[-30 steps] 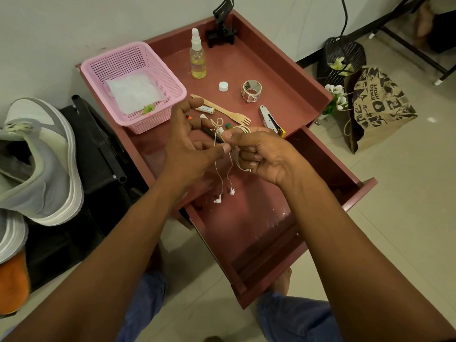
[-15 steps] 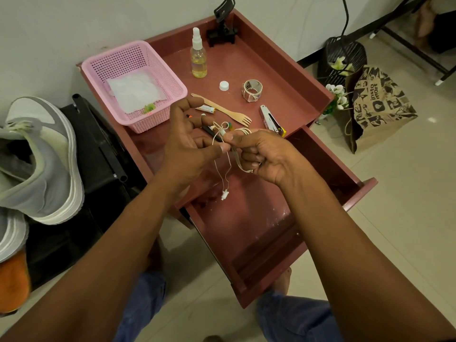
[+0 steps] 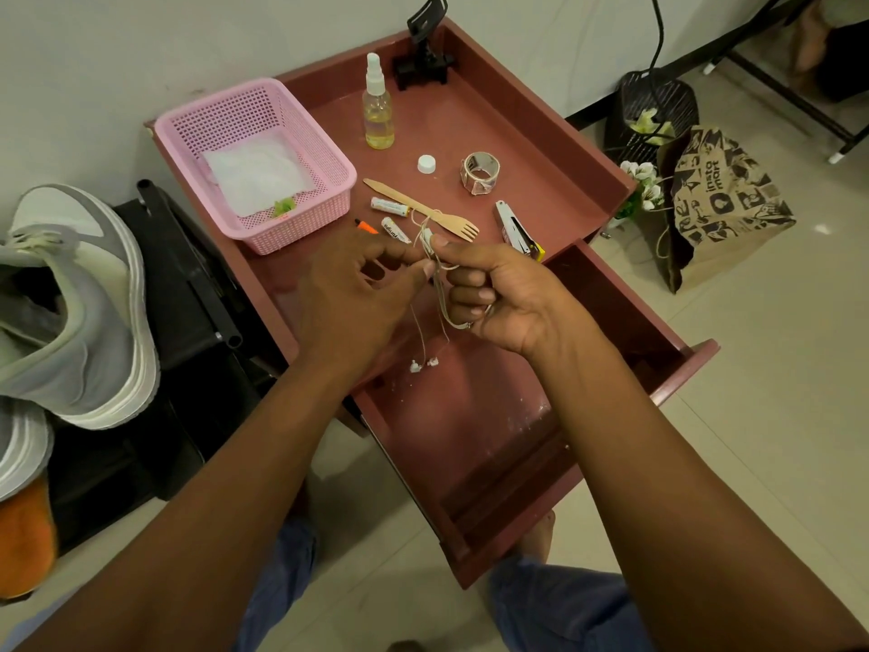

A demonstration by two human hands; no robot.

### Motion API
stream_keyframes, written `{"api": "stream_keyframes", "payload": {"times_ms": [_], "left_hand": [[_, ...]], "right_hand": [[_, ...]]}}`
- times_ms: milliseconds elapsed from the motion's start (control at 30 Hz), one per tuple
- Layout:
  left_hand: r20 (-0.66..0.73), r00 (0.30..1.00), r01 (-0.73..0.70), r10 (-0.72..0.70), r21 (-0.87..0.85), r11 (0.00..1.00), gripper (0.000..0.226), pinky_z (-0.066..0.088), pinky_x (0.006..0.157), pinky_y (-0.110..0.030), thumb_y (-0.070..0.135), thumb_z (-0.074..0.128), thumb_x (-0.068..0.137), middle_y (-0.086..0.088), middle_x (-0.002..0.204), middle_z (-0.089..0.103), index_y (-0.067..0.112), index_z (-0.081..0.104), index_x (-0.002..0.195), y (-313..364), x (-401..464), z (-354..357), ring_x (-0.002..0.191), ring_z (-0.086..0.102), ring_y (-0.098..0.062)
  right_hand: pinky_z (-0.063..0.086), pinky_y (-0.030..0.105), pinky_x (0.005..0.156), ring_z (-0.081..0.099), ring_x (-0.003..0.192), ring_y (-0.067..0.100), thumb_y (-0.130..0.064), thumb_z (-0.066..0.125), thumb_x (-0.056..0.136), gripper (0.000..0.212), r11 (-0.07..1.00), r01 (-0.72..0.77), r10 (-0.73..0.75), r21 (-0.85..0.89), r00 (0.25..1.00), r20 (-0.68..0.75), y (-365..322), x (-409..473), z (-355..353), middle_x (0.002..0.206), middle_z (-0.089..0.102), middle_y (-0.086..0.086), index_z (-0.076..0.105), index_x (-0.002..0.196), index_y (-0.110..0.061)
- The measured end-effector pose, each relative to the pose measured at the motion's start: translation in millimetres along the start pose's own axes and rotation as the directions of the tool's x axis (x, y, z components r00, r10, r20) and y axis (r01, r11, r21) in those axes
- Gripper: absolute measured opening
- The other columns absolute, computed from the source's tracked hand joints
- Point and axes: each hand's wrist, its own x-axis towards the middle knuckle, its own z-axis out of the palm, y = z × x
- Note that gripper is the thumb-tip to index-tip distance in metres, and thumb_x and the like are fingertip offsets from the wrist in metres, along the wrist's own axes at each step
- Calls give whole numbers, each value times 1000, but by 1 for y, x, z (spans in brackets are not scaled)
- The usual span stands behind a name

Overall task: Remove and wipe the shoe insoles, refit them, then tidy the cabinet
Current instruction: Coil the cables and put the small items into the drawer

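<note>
Both hands work a white wired earphone cable point(image 3: 439, 294) above the red-brown cabinet top point(image 3: 517, 148) and its pulled-out drawer point(image 3: 470, 430). My right hand point(image 3: 498, 298) grips a coil of the cable, thumb and forefinger pinching it near the top. My left hand point(image 3: 348, 294) pinches the same cable beside the right thumb. The two earbuds point(image 3: 423, 365) dangle just over the drawer. Grey-white shoes point(image 3: 75, 317) stand on a black rack at the left.
On the cabinet top lie a pink basket point(image 3: 301, 134) holding a white cloth, a spray bottle point(image 3: 377, 110), a white cap point(image 3: 426, 164), a tape roll point(image 3: 480, 173), a wooden fork point(image 3: 423, 209), batteries point(image 3: 390, 205), a stapler point(image 3: 515, 228) and a black phone stand point(image 3: 423, 63). A paper bag point(image 3: 719, 204) sits on the floor right.
My left hand's fingers have lowered and closed toward the right thumb on the cable. The dangling earbuds have swung slightly; the coil stays in my right hand.
</note>
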Motion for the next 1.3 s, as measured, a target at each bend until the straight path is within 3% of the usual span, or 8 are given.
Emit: {"api": "stream_keyframes", "payload": {"times_ms": [167,400,633,800,1167,1300], "left_hand": [[-44,999,33,-31,26,999,10,56,71,-42,39,78,86,13,82,74,30,80,84,1,2,-1,73,67,-15],[-58,998,28,-25,67,997,8,57,70,-40,39,78,86,17,78,73,31,80,84,5,0,-1,71,67,-11],[-61,998,31,-30,21,999,4,58,70,-35,29,77,87,13,79,74,25,80,86,7,0,0,72,70,-9],[-47,999,25,-24,25,999,5,58,70,-38,27,75,85,9,78,74,24,78,83,6,0,1,70,69,-11],[10,998,55,-54,-33,998,8,53,70,-26,22,73,89,7,80,74,21,78,82,1,4,1,74,69,-8],[47,994,100,-96,-97,990,9,50,69,-23,18,74,89,7,77,74,19,78,81,0,6,0,71,66,-4]], "right_hand": [[12,24,51,24,37,4,-19,68,95,21,1000,-6,7,-13,999,54,2,1,1,50,36,-8,58,77,-14],[11,24,50,24,35,3,-16,66,95,23,1000,-14,14,-6,999,53,1,0,1,48,37,-7,57,74,-17],[14,21,46,24,32,2,-16,68,96,14,1000,-7,7,-6,1000,23,3,4,3,45,35,-7,63,83,-13],[11,24,51,23,33,3,-13,71,93,26,1000,-1,1,-5,1000,-2,5,4,3,44,33,-7,71,67,-17],[13,22,46,22,33,4,-16,72,93,16,999,36,-34,36,998,-54,12,9,12,44,33,-7,64,79,-16],[11,24,49,22,33,4,-15,71,94,23,999,43,-41,30,998,-53,11,8,13,43,32,-7,65,71,-16]]}}
